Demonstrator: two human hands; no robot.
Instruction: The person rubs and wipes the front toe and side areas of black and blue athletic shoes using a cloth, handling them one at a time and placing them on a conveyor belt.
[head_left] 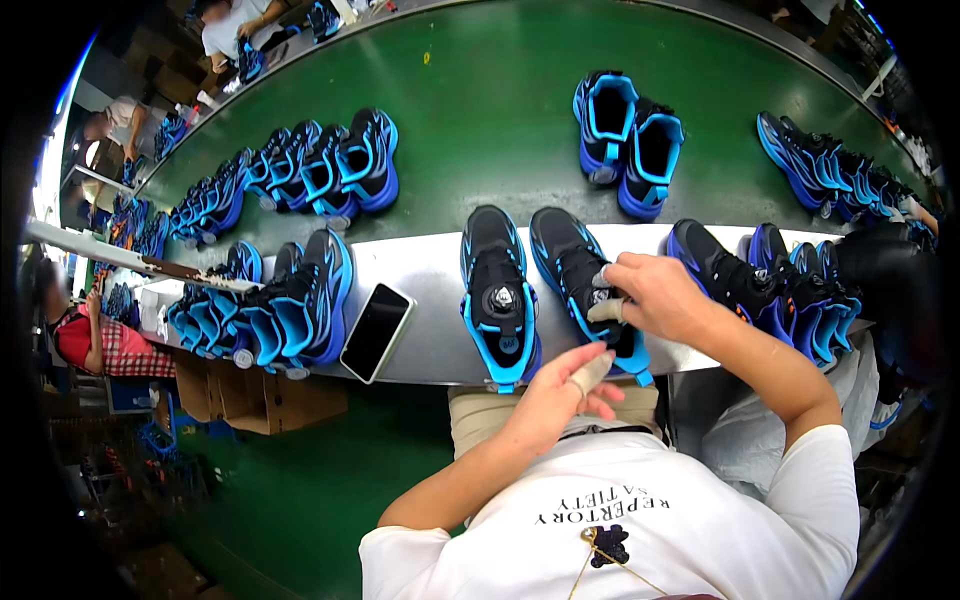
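The right hand [660, 295] gripped the right shoe [585, 280], its taped fingers [606, 310] closed at the dial. The left hand [560, 395] hung open, empty, just below. Unsteadied, that shoe risked tipping off the table [420, 350] edge.

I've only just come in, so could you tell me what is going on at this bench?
A person at a metal ledge beside a green conveyor belt handles black-and-blue shoes. The right hand rests on the right shoe of a pair; the left hand, one finger taped, hovers below the left shoe. A phone lies nearby.
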